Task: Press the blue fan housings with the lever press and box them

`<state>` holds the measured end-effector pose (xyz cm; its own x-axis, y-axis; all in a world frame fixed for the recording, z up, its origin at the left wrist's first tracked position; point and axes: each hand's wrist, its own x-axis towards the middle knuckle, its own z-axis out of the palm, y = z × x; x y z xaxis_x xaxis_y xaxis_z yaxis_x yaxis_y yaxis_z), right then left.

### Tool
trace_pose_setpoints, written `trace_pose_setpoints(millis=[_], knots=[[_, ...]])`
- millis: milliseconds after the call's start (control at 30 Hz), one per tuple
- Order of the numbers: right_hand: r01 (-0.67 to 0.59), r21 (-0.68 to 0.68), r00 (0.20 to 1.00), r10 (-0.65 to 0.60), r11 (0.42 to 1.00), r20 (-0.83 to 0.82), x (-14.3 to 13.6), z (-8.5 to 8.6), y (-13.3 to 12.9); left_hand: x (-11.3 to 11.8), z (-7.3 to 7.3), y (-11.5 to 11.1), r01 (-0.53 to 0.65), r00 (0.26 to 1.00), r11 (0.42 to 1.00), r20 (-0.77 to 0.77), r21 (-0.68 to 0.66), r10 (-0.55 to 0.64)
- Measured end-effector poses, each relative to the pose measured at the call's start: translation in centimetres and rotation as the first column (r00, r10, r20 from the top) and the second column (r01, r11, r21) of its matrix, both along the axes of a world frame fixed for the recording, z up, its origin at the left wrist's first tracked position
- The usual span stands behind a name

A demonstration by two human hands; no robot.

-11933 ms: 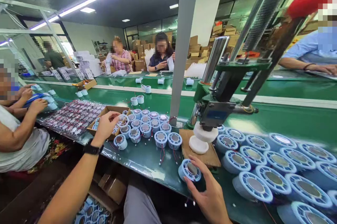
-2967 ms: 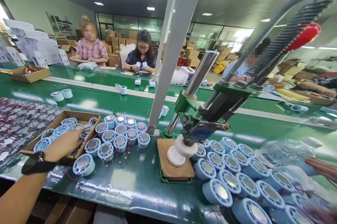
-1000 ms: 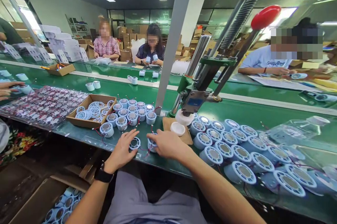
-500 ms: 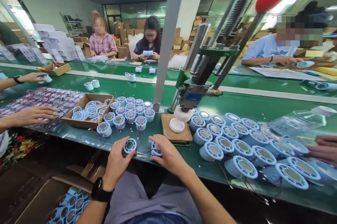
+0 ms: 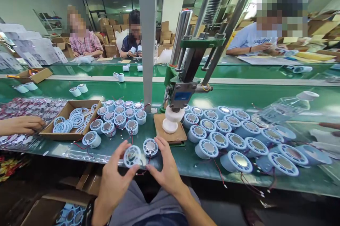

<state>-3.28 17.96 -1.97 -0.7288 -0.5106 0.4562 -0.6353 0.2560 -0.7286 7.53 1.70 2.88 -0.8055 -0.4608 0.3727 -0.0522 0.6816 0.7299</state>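
Note:
My left hand [image 5: 115, 174] pinches a light-blue slotted plastic ring [image 5: 125, 158] between thumb and fingers, tilted toward me above the table's front edge. Beside it, my right hand [image 5: 168, 169] curls around a blue round housing [image 5: 150, 147] with a silver disc in its top. A red-and-black wire hangs from that housing near my right thumb. Just behind my right hand stands a green hand press [image 5: 184, 95], its white round head [image 5: 174, 113] over a white round pad [image 5: 170, 126] on a brown board.
Blue housings with discs stand in groups left [image 5: 119, 119] and right [image 5: 236, 141] of the press. A cardboard tray [image 5: 50, 134] holds more rings. A plastic bottle [image 5: 281, 111] lies at right. A co-worker's hand [image 5: 22, 125] rests at left; other people sit across the table.
The view has turned to the right. My right hand has brought its housing closer to the ring, and the housing now shows more fully. The ring is tilted more upright.

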Motion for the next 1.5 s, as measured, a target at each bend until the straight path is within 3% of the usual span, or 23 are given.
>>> trace_pose_setpoints(millis=[100, 267, 467, 700, 833, 933, 1000, 1033, 1100, 1167, 1233, 1267, 1300, 1333, 1400, 1500], knots=[[0.118, -0.096, 0.993, -0.118, 0.988, 0.011, 0.0, -1.3, -1.0, -2.5, 0.3, 1.7, 0.133, 0.99, 0.985, 0.061, -0.108, -0.127], [0.142, -0.151, 0.99, -0.139, 0.978, 0.031, -0.1, -2.6, -1.8, -5.3, 0.0, 2.7, 0.198, 0.974, 0.965, 0.144, -0.17, -0.175], [0.085, -0.13, 0.994, -0.074, 0.988, 0.082, -0.4, -2.6, -1.1, -5.3, -0.4, 2.4, 0.166, 0.971, 0.985, 0.182, -0.044, -0.156], [0.103, -0.1, 0.994, -0.1, 0.99, 0.035, -0.1, -2.2, -1.1, -5.3, -0.2, 2.8, 0.121, 0.969, 0.991, 0.211, 0.056, -0.13], [0.073, -0.043, 0.996, -0.075, 0.996, -0.057, 0.0, -2.5, -1.1, -5.2, -1.5, 3.6, 0.097, 0.984, 0.994, 0.141, 0.059, -0.105], [-0.032, 0.105, 0.994, 0.042, 0.994, -0.098, -0.4, -1.9, 0.0, -5.0, -3.0, 4.2, 0.092, 0.993, 0.993, 0.068, 0.075, -0.097], [-0.131, 0.224, 0.983, 0.157, 0.966, -0.1, -1.4, 0.7, 1.7, -5.0, -3.4, 4.4, 0.095, 0.992, 0.988, 0.069, 0.125, -0.104], [-0.154, 0.255, 0.973, 0.191, 0.955, -0.128, -2.1, 3.0, 2.8, -5.1, -3.2, 4.3, 0.089, 0.99, 0.984, 0.092, 0.157, -0.104], [-0.095, 0.236, 0.947, 0.16, 0.967, -0.277, -4.3, 9.6, 5.1, -5.8, -2.1, 3.9, 0.077, 0.983, 0.975, 0.145, 0.21, -0.109], [0.116, 0.08, 0.865, -0.061, 0.99, -0.498, -7.4, 18.0, 6.8, -7.3, -0.3, 3.4, 0.087, 0.979, 0.968, 0.161, 0.236, -0.128], [0.348, -0.136, 0.683, -0.351, 0.928, -0.641, -11.0, 26.2, 7.4, -9.5, 1.5, 2.9, 0.13, 0.979, 0.959, 0.118, 0.25, -0.164], [0.405, -0.213, 0.619, -0.438, 0.889, -0.652, -12.8, 29.6, 7.2, -10.9, 2.2, 2.8, 0.159, 0.979, 0.952, 0.083, 0.26, -0.186], [0.415, -0.275, 0.626, -0.492, 0.867, -0.605, -14.6, 32.4, 6.7, -12.3, 2.8, 2.8, 0.19, 0.976, 0.941, 0.049, 0.279, -0.211], [0.414, -0.277, 0.681, -0.497, 0.867, -0.538, -16.3, 34.4, 6.0, -13.7, 3.1, 3.0, 0.224, 0.971, 0.925, 0.014, 0.306, -0.239], [0.385, -0.238, 0.786, -0.452, 0.892, -0.423, -18.8, 36.5, 4.3, -16.2, 3.1, 3.6, 0.308, 0.949, 0.875, -0.056, 0.374, -0.31], [0.333, -0.241, 0.848, -0.402, 0.911, -0.346, -20.7, 36.9, 2.6, -18.6, 2.5, 4.7, 0.439, 0.892, 0.763, -0.123, 0.475, -0.436]])
